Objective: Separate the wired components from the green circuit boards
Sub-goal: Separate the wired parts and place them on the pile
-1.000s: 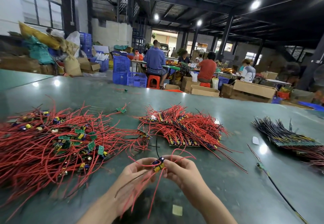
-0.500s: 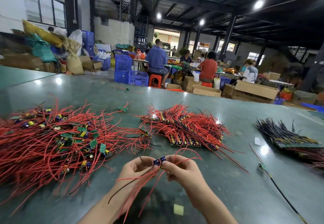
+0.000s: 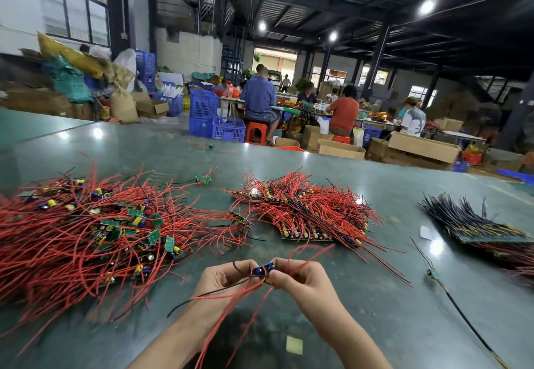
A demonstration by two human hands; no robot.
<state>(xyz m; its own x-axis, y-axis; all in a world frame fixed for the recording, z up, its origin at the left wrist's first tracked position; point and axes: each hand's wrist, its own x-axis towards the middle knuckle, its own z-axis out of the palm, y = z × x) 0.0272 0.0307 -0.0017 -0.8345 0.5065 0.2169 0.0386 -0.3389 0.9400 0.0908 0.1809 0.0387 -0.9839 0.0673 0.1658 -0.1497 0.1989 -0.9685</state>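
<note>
Not much to see of the person, honestly: just two bare forearms coming in from the bottom edge, ending in the left hand (image 3: 224, 280) and right hand (image 3: 300, 279). No sleeves in view, no gloves, no watch or rings showing. Short, plain fingernails as far as I can tell.

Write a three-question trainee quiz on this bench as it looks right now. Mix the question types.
1. True or false: both hands pinch the same small wired part.
2. Which pile lies nearest the left hand? A) loose pile B) middle pile C) black-wire boards
3. Fill in: the wires hanging below the right hand are mostly ____.

Key: 1 true; 2 A; 3 red.
</note>
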